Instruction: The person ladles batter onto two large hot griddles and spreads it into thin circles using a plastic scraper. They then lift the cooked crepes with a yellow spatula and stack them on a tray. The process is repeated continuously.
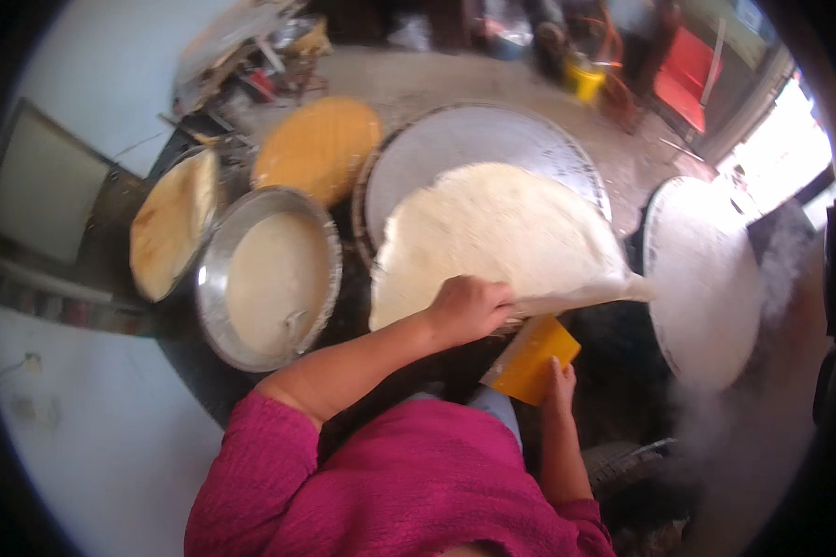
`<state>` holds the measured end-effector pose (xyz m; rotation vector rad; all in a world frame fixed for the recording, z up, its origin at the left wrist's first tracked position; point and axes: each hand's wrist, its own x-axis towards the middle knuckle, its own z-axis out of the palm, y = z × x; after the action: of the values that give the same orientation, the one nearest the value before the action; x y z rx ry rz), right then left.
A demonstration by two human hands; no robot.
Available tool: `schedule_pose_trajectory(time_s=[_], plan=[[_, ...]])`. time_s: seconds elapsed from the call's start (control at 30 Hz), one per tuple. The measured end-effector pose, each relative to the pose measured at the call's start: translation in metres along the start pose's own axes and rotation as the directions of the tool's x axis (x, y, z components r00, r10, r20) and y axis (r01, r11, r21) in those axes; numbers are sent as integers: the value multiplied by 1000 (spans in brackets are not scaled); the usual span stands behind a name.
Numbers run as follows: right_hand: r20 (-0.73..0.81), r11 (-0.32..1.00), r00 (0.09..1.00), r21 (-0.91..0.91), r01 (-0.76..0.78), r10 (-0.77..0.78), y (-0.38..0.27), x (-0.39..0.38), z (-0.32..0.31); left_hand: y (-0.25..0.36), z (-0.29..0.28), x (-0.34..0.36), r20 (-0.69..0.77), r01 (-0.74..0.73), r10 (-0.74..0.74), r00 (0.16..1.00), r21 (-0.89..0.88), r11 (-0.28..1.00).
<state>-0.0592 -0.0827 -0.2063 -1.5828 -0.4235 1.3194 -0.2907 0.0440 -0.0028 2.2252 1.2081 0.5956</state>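
Note:
A wide, thin, pale pancake [497,223] covers the near half of a large round griddle [464,137] in front of me. My left hand [471,306] is closed on the pancake's near edge, which looks lifted and folded there. My right hand [559,382] grips a flat yellow scraper [532,360] just below that edge, to the right of my left hand. To the left stands a metal basin [215,320] of pale batter [279,265], with what looks like a utensil partly sunk in it.
A second round plate [701,278], whitish on top, lies at the right with steam [785,265] beside it. Behind the basin are a round orange-yellow board [320,148] and browned flatbread [172,223]. Farther back are firewood scraps [269,56], a yellow bucket [585,79] and a red chair [685,79].

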Motion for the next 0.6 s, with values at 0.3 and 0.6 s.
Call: schedule_pose_trajectory(time_s=[0.3,0.6], plan=[[187,993,979,95,68,-85,-15,-8,-7,-34,-117,27,34,240,-390,920,-835,495],[249,987,960,123,101,-129,-25,-29,-7,-156,-300,-55,-242,119,-702,670,-898,424]])
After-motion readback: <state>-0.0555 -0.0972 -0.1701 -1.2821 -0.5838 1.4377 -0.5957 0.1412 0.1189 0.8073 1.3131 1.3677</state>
